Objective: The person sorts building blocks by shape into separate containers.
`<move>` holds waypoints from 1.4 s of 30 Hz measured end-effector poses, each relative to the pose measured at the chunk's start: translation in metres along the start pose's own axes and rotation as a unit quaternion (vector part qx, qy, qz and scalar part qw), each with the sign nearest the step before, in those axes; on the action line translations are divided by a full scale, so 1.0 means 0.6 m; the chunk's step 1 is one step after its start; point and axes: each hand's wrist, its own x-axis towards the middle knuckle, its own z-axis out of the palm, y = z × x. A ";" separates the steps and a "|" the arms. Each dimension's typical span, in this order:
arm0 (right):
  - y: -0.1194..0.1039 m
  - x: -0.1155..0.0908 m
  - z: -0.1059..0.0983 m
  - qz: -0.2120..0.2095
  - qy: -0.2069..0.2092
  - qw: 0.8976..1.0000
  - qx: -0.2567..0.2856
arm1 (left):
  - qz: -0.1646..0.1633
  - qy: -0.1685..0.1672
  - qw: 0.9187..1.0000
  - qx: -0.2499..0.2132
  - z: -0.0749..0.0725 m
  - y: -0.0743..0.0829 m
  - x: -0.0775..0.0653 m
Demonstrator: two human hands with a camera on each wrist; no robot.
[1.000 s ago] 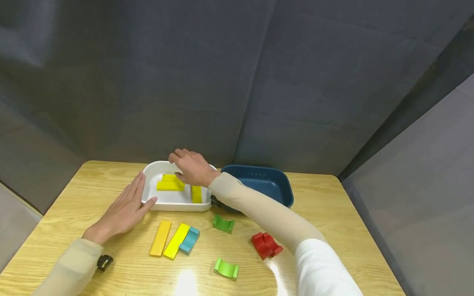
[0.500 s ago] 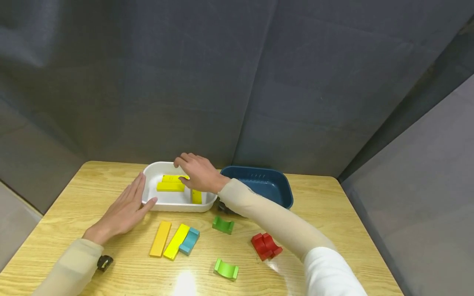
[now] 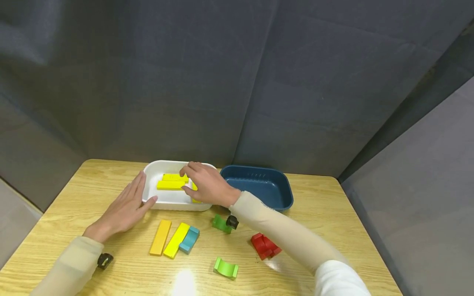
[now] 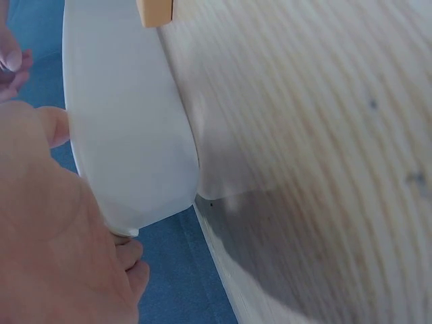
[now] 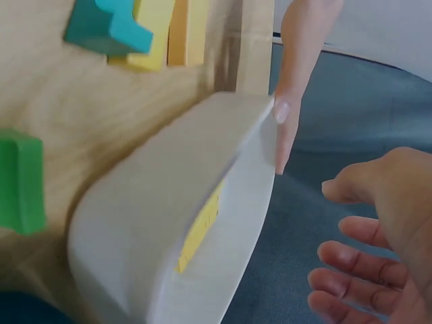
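My left hand rests against the left end of the white tray, its fingers straight and its thumb at the front rim. In the left wrist view the palm lies along the tray's wall. My right hand hovers over the tray's right part, fingers loosely bent. Nothing shows between its thumb and fingers in the right wrist view. Two yellow blocks lie side by side inside the tray. A third yellow block is partly hidden under the right hand.
A dark blue tray stands right of the white one. In front lie an orange block, a yellow block, a blue curved block, two green curved blocks and red curved blocks.
My right hand has moved right and nearer to me, from the tray's back toward its right side. The left hand and the blocks stay where they were.
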 end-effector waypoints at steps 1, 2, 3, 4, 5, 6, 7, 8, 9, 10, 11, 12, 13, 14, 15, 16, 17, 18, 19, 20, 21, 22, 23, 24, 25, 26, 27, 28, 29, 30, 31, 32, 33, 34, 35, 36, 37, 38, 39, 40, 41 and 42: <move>-0.002 -0.005 0.000 -0.003 0.004 1.000 0.001 | 0.001 0.000 1.000 0.000 0.000 0.000 0.000; -0.004 -0.010 0.000 -0.005 0.007 1.000 0.003 | 0.001 0.000 1.000 0.001 -0.001 0.001 0.000; -0.006 -0.015 0.000 -0.006 0.010 1.000 0.006 | 0.002 0.000 1.000 0.001 -0.001 0.001 0.000; -0.008 -0.020 -0.001 -0.006 0.012 1.000 0.008 | 0.003 0.000 1.000 0.001 0.000 0.001 0.001; -0.010 -0.026 -0.002 -0.005 0.013 1.000 0.010 | 0.004 0.000 1.000 0.000 0.000 0.001 0.001; -0.012 -0.031 -0.002 -0.004 0.014 1.000 0.012 | 0.005 0.001 1.000 0.000 0.000 0.001 0.002; -0.014 -0.036 -0.003 -0.003 0.014 1.000 0.015 | 0.006 0.002 1.000 -0.001 0.001 0.002 0.002; -0.016 -0.041 -0.004 0.000 0.014 1.000 0.016 | 0.006 0.002 1.000 -0.002 0.001 0.002 0.002; -0.018 -0.045 -0.005 0.002 0.015 1.000 0.017 | 0.007 0.003 1.000 -0.003 0.002 0.002 0.003; -0.020 -0.050 -0.006 0.004 0.016 1.000 0.017 | 0.008 0.002 1.000 -0.004 0.002 0.002 0.003; -0.021 -0.055 -0.008 0.006 0.018 1.000 0.017 | 0.009 0.002 1.000 -0.005 0.003 0.003 0.003; -0.023 -0.059 -0.010 0.007 0.021 1.000 0.018 | 0.009 0.002 1.000 -0.006 0.003 0.003 0.004; -0.025 -0.063 -0.012 0.009 0.024 0.999 0.019 | 0.010 0.001 1.000 -0.007 0.004 0.004 0.004; -0.027 -0.067 -0.014 0.010 0.026 0.999 0.021 | 0.010 -0.001 1.000 -0.006 0.004 0.004 0.004; -0.030 -0.070 -0.017 0.010 0.029 0.999 0.020 | 0.010 -0.002 1.000 -0.006 0.004 0.005 0.005; -0.032 -0.074 -0.019 0.011 0.031 0.999 0.020 | 0.011 -0.003 1.000 -0.006 0.005 0.005 0.005; -0.035 -0.077 -0.020 0.011 0.033 0.999 0.020 | 0.010 -0.003 1.000 -0.006 0.004 0.006 0.006; -0.037 -0.080 -0.022 0.011 0.035 0.999 0.021 | 0.010 -0.003 1.000 -0.006 0.004 0.006 0.006; -0.040 -0.083 -0.023 0.012 0.036 0.999 0.023 | 0.010 -0.003 1.000 -0.006 0.004 0.006 0.006; -0.043 -0.086 -0.024 0.012 0.037 0.999 0.023 | 0.010 -0.003 1.000 -0.006 0.004 0.006 0.006; -0.047 -0.089 -0.025 0.011 0.038 0.999 0.023 | 0.011 -0.002 1.000 -0.007 0.005 0.006 0.007; -0.050 -0.092 -0.025 0.011 0.039 0.999 0.024 | 0.012 -0.002 1.000 -0.008 0.005 0.006 0.007; -0.053 -0.095 -0.025 0.011 0.040 0.999 0.024 | 0.011 -0.001 1.000 -0.009 0.004 0.006 0.007; -0.056 -0.097 -0.024 0.012 0.041 0.999 0.024 | 0.011 0.000 1.000 -0.009 0.003 0.006 0.007; -0.060 -0.099 -0.023 0.012 0.042 0.999 0.026 | 0.011 0.000 1.000 -0.010 0.003 0.006 0.007; -0.063 -0.102 -0.022 0.013 0.043 0.999 0.027 | 0.011 0.000 1.000 -0.011 0.003 0.006 0.007; -0.067 -0.104 -0.021 0.015 0.044 0.999 0.029 | 0.011 0.001 1.000 -0.013 0.003 0.005 0.007; -0.070 -0.106 -0.019 0.017 0.044 0.998 0.031 | 0.010 0.000 1.000 -0.013 0.003 0.005 0.007; -0.074 -0.108 -0.018 0.019 0.044 0.998 0.034 | 0.009 -0.001 1.000 -0.013 0.003 0.004 0.007; -0.078 -0.110 -0.017 0.021 0.043 0.998 0.037 | 0.007 -0.002 1.000 -0.012 0.004 0.003 0.006; -0.082 -0.112 -0.015 0.023 0.041 0.998 0.039 | 0.004 -0.005 1.000 -0.011 0.003 0.002 0.006; -0.087 -0.114 -0.013 0.025 0.039 0.998 0.041 | 0.002 -0.006 1.000 -0.010 0.003 0.001 0.005; -0.091 -0.115 -0.011 0.026 0.036 0.998 0.041 | 0.000 -0.007 1.000 -0.009 0.004 0.000 0.004; -0.095 -0.117 -0.009 0.027 0.034 0.998 0.043 | -0.001 -0.007 1.000 -0.008 0.004 -0.001 0.004; -0.098 -0.119 -0.006 0.027 0.032 0.998 0.044 | -0.001 -0.005 1.000 -0.007 0.004 -0.002 0.002; -0.102 -0.121 -0.004 0.028 0.029 0.998 0.042 | -0.001 -0.004 1.000 -0.007 0.004 -0.002 0.001; -0.105 -0.123 -0.001 0.027 0.027 0.998 0.041 | 0.000 -0.003 1.000 -0.007 0.005 -0.003 0.000; -0.108 -0.125 0.002 0.025 0.024 0.999 0.039 | 0.000 -0.003 1.000 -0.007 0.006 -0.003 -0.001; -0.111 -0.128 0.004 0.024 0.021 0.999 0.037 | 0.002 -0.003 1.000 -0.008 0.007 -0.004 -0.001; -0.114 -0.130 0.007 0.023 0.018 0.999 0.036 | 0.003 -0.003 1.000 -0.010 0.008 -0.004 -0.001; -0.117 -0.133 0.010 0.024 0.013 0.999 0.033 | 0.005 -0.003 1.000 -0.010 0.008 -0.004 -0.001; -0.119 -0.135 0.012 0.025 0.008 0.999 0.031 | 0.005 -0.005 1.000 -0.010 0.008 -0.003 -0.001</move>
